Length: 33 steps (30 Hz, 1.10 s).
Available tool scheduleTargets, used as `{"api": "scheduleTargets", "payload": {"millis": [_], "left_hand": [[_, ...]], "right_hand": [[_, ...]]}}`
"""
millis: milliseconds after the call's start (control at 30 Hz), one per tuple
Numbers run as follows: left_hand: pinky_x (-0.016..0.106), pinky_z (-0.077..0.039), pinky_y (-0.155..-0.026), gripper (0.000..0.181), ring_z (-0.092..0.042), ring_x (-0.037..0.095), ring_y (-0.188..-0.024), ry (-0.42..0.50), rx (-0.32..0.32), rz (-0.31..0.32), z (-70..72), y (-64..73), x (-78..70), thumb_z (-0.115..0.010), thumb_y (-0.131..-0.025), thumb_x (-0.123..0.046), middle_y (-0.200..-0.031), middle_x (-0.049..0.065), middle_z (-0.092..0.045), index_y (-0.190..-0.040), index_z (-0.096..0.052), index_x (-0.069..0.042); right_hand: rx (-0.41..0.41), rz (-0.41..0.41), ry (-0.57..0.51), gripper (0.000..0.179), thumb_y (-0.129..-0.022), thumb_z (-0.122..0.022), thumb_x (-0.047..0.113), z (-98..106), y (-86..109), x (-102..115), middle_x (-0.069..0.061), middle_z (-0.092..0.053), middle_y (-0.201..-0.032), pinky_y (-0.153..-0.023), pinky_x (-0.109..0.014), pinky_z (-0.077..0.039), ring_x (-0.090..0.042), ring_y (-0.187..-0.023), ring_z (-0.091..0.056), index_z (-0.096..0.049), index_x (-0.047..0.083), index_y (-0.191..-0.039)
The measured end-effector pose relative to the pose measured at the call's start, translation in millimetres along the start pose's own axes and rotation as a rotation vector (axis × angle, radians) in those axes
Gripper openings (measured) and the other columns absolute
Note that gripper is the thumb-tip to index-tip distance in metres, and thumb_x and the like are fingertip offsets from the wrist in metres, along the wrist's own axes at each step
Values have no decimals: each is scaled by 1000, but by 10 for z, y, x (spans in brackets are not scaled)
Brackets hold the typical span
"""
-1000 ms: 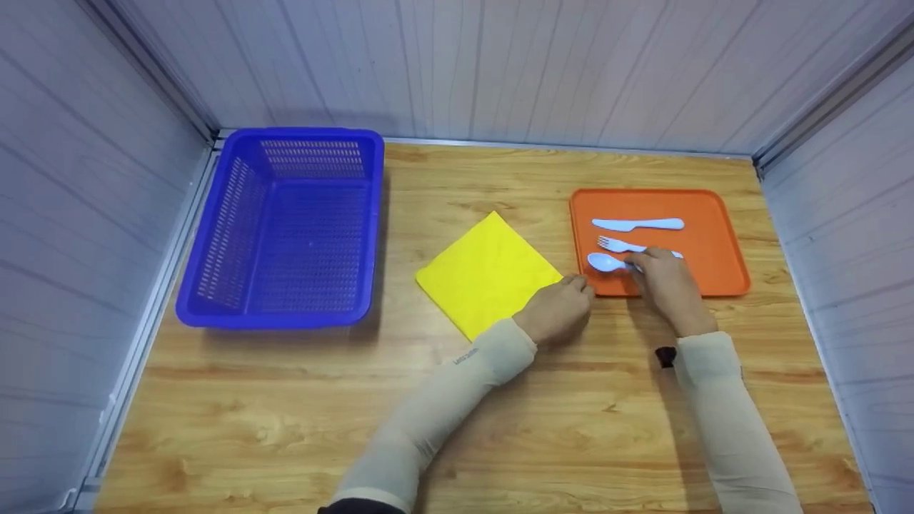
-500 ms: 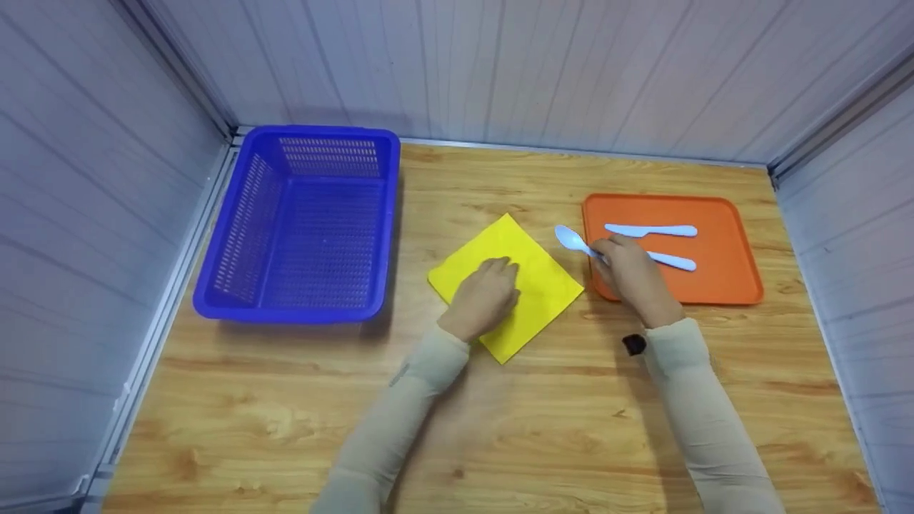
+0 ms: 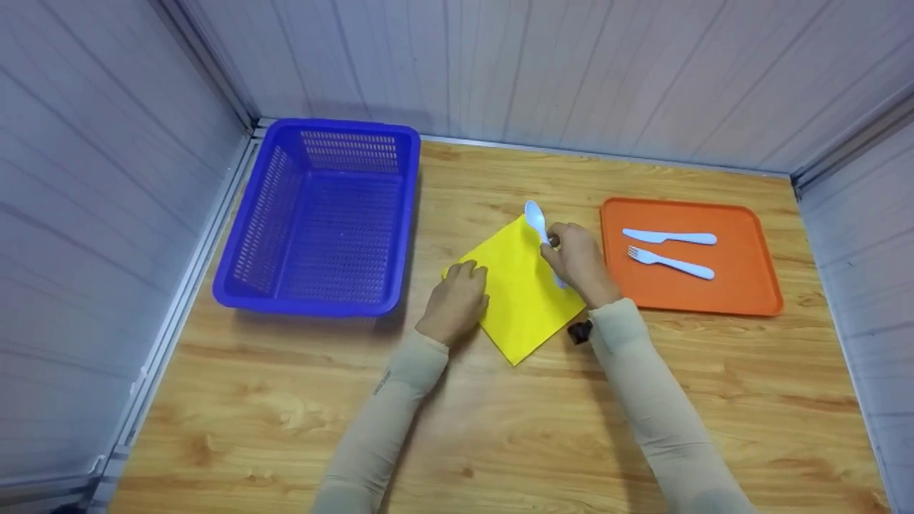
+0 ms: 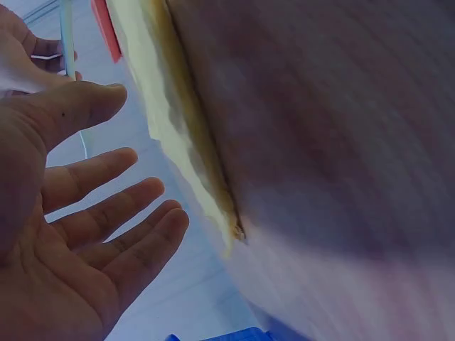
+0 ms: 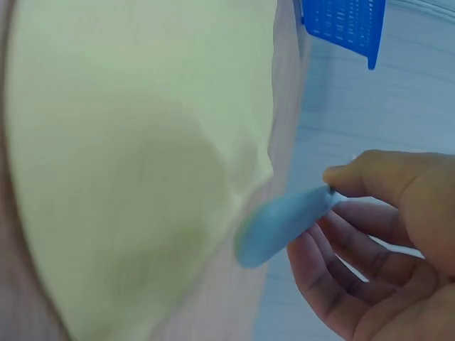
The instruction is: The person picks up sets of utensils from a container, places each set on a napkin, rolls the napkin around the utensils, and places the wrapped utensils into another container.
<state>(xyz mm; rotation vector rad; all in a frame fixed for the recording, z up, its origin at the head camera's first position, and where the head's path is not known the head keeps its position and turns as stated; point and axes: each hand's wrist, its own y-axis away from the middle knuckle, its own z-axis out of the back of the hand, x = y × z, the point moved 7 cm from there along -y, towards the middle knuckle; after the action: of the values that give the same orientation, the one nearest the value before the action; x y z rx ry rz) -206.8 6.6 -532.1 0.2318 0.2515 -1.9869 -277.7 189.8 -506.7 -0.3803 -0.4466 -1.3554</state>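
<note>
My right hand (image 3: 580,263) pinches a pale plastic spoon (image 3: 535,216) over a yellow napkin (image 3: 520,303), which lies as a diamond on the wooden table. The spoon's bowl points toward the back wall. In the right wrist view, the thumb and fingers grip the spoon's handle (image 5: 281,226) with its end sticking out of the hand. My left hand (image 3: 455,303) is at the napkin's left corner. The left wrist view shows that hand's fingers (image 4: 106,206) loosely bent and apart, with nothing in them.
An orange tray (image 3: 728,301) lies to the right, bearing a knife (image 3: 671,237) and a fork (image 3: 675,266) of the same pale plastic. A blue perforated basket (image 3: 314,307) stands at the back left. Panel walls enclose the table's back and sides.
My right hand has lifted the spoon off the tray, carried it left over the napkin and turned it. My left hand has moved left from the napkin's right corner to its left corner.
</note>
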Motion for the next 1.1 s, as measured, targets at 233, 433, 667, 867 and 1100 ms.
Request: {"api": "scheduleTargets", "payload": {"millis": [233,433,667,867,1100], "left_hand": [[43,-54,-91,36,-56,39,-119,0,31,8,-89,11,76,-67,-93,-12,-129,24,-58,-124,-62,5],[42,-50,-98,35,-51,37,-125,24,94,45,-150,-8,120,-64,-94,-13,-133,23,-55,-123,-62,6],[40,-47,-103,35,-47,38,-129,28,164,73,-165,-7,120,-63,-95,-14,-137,23,-51,-124,-62,6],[40,-46,-104,35,-44,37,-131,40,206,98,-162,-15,116,-63,-96,-14,-139,22,-49,-125,-61,6],[39,-42,-108,40,-39,36,-136,64,274,123,-210,-33,146,-61,-98,-16,-145,20,-44,-132,-58,5]], "right_hand": [[-13,-90,-99,20,-94,-61,12,-253,-166,90,-17,-69,-94,-64,-36,-56,-25,-74,-64,-69,-4,-101],[1,-151,-115,21,-93,-61,13,-440,-280,91,-14,-70,-92,-62,-32,-56,-21,-73,-67,-70,-4,-101],[42,-216,-113,18,-94,-64,16,-587,-349,91,-9,-66,-84,-60,-28,-52,-18,-71,-63,-70,0,-93],[39,-231,-123,18,-95,-65,18,-613,-354,92,-9,-64,-80,-59,-29,-51,-18,-69,-62,-68,1,-89],[12,-199,-97,23,-95,-66,21,-607,-362,99,-8,-63,-76,-57,-28,-50,-17,-65,-61,-69,2,-83]]}}
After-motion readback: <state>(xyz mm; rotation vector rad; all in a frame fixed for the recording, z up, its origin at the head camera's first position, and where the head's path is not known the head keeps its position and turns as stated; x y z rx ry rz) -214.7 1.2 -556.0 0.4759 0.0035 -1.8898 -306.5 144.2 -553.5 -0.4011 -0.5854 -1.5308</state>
